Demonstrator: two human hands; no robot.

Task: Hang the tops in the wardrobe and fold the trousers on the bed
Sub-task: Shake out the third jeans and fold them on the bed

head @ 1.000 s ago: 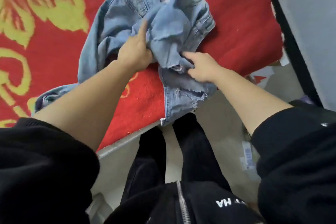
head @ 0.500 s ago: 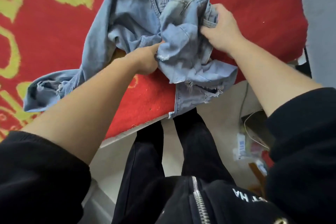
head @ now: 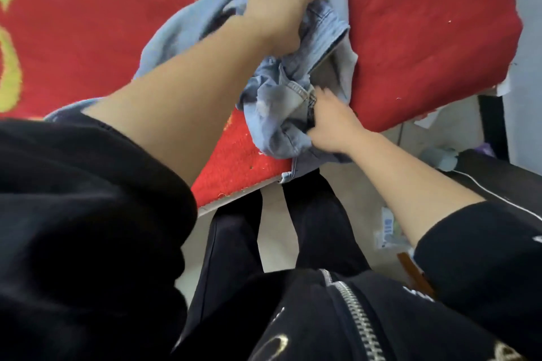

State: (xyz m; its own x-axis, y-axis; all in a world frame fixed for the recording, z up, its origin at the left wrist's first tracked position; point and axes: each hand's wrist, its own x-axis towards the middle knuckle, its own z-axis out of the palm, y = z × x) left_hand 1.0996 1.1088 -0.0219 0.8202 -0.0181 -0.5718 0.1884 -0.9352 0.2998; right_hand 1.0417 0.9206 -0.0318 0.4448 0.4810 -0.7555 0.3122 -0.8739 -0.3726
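Crumpled jeans (head: 275, 120) lie at the near edge of the bed (head: 425, 38); the right hand (head: 333, 127) grips a bunched fold, while the left hand (head: 275, 10) spreads blurred fingers over the denim, grip impossible to tell
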